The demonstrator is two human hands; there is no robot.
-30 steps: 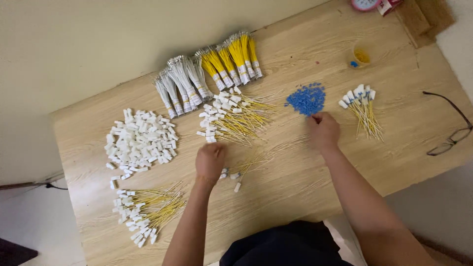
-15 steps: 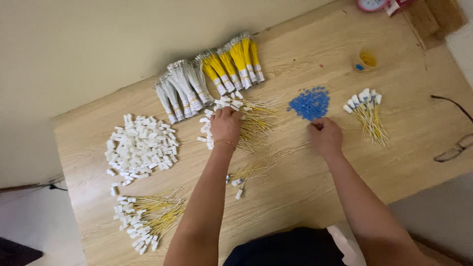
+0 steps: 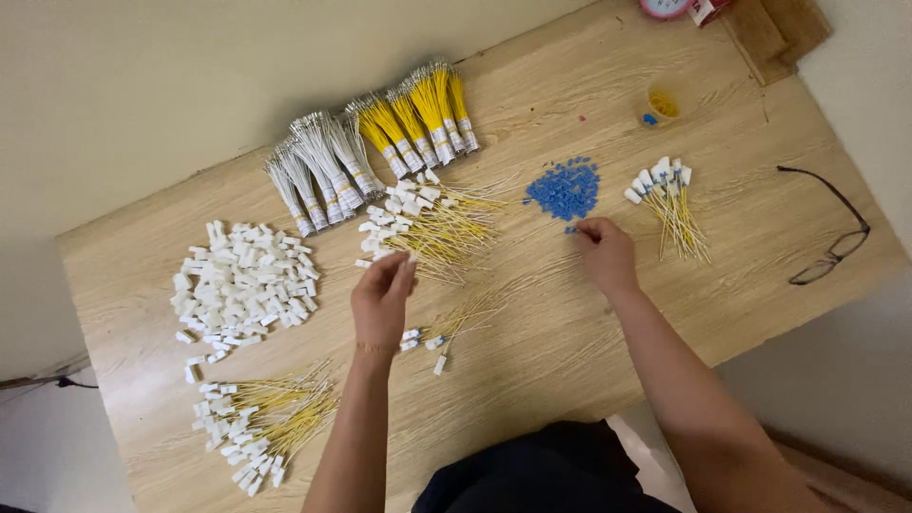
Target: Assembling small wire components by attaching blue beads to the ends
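Over the tabletop [image 3: 532, 380], a yellow wire [image 3: 418, 252] gets pinched by left hand [image 3: 382, 302] fingers while a blue bead [image 3: 571, 229] is nipped by the right hand [image 3: 606, 253], so mating them looks next.

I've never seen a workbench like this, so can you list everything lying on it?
Wooden table: one, light wood.
Loose connectors: heap, white, left.
Wired connectors: pile, yellow and white, front left.
Wired pile: one, centre.
Small wired bunch: right.
Blue pieces: heap, centre right.
Silver bundles: several, back.
Yellow bundles: several, back.
Small cup: one, yellow.
Glasses: one, dark, right edge.
Left hand: by the centre pile.
Right hand: at blue pieces.
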